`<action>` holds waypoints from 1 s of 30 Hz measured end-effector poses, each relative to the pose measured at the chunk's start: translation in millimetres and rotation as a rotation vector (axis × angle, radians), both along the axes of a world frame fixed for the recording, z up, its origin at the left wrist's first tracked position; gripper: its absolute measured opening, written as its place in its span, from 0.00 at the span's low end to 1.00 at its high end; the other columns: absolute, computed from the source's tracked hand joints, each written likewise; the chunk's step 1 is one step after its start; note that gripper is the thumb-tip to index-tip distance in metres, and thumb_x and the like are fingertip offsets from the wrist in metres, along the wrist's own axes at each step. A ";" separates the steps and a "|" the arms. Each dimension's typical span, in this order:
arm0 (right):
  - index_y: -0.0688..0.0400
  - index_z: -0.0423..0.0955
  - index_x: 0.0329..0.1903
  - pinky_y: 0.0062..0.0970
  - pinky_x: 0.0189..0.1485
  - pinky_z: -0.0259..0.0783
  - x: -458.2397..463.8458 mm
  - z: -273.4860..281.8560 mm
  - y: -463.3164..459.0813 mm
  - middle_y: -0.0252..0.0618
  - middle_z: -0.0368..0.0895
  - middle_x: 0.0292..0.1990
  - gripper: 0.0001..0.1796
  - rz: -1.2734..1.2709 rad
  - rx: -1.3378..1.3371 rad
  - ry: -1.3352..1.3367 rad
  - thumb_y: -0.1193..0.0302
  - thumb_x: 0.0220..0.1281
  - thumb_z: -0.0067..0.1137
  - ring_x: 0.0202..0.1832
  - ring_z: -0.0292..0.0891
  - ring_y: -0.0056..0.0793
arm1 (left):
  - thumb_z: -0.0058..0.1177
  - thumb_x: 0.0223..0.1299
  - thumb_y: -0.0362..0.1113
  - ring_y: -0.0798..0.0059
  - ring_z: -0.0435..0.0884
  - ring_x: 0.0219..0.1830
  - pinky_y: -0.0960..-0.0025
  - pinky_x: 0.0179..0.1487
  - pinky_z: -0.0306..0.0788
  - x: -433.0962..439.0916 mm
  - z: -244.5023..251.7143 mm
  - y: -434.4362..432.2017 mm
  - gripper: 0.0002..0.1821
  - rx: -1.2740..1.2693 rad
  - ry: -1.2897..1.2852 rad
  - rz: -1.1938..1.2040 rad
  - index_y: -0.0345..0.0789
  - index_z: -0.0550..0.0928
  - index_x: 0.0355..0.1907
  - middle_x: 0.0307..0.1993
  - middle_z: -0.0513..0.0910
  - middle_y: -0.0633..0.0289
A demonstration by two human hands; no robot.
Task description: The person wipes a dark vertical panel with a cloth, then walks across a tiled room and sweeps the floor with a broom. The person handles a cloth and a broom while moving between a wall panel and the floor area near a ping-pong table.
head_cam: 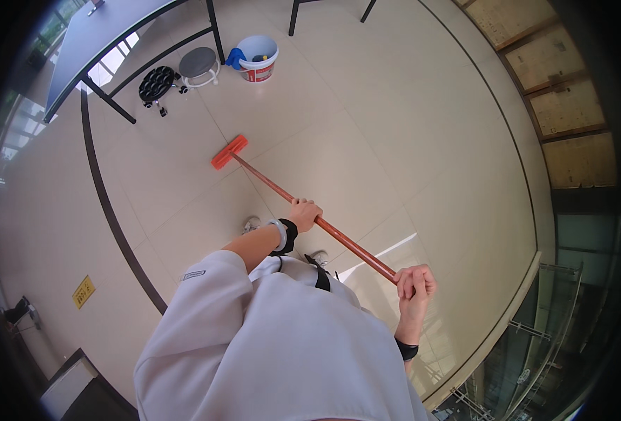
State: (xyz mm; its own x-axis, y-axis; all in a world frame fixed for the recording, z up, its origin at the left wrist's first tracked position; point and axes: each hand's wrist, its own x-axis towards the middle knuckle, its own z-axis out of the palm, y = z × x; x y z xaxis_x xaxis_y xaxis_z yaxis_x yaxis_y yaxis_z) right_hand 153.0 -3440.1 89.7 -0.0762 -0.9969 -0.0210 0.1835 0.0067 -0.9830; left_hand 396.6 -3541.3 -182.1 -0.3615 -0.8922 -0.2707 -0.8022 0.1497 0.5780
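Observation:
My left hand grips the middle of a reddish-brown pole, palm over it. At the pole's upper end, my right hand is closed around the tip. The pole slants down and away to an orange-red brush head, which rests on the tiled floor ahead of me. It looks like a floor scrubbing brush; its bristles are mostly hidden beneath the block. My shoes show under my arms, partly covered by my light shirt.
Beyond the brush stand a white bucket with a blue cloth over its rim, a grey round stool and a black wheeled stool. A table is at upper left. Wooden panels and glass line the right. A yellow floor sign lies left.

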 end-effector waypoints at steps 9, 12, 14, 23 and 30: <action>0.61 0.71 0.33 0.20 0.23 0.62 -201.3 127.6 68.9 0.24 0.52 0.09 0.14 -0.334 -0.297 0.455 0.67 0.75 0.43 0.09 0.46 0.13 | 0.63 0.53 0.36 0.60 0.79 0.45 0.55 0.53 0.65 -296.4 92.5 26.9 0.14 -0.044 0.607 -0.363 0.43 0.77 0.43 0.35 0.82 0.63; 0.62 0.69 0.33 0.20 0.19 0.60 -222.4 122.7 56.2 0.23 0.51 0.08 0.14 -0.547 -0.327 0.421 0.68 0.75 0.42 0.08 0.45 0.12 | 0.61 0.56 0.39 0.60 0.78 0.44 0.56 0.52 0.65 -311.6 96.8 28.9 0.11 -0.083 0.602 -0.357 0.42 0.76 0.39 0.34 0.81 0.63; 0.61 0.69 0.33 0.20 0.19 0.61 -224.9 106.3 40.9 0.23 0.52 0.08 0.13 -0.470 -0.273 0.321 0.68 0.75 0.42 0.08 0.46 0.13 | 0.60 0.56 0.38 0.60 0.77 0.44 0.57 0.52 0.64 -293.1 83.4 28.9 0.10 -0.112 0.527 -0.269 0.42 0.75 0.38 0.33 0.81 0.63; 0.64 0.73 0.31 0.22 0.28 0.68 -110.0 -37.1 -17.2 0.25 0.57 0.10 0.13 0.230 0.060 0.003 0.72 0.73 0.46 0.12 0.55 0.15 | 0.61 0.49 0.30 0.57 0.72 0.51 0.55 0.55 0.60 -88.2 -19.3 44.7 0.11 -0.174 0.090 0.375 0.44 0.79 0.37 0.38 0.77 0.62; 0.65 0.73 0.30 0.21 0.28 0.67 -142.4 -16.6 0.7 0.27 0.58 0.10 0.14 0.282 0.089 0.055 0.72 0.73 0.46 0.12 0.54 0.15 | 0.62 0.48 0.35 0.63 0.74 0.51 0.52 0.57 0.57 -119.6 -14.9 69.2 0.03 -0.093 -0.019 0.274 0.48 0.84 0.27 0.35 0.79 0.63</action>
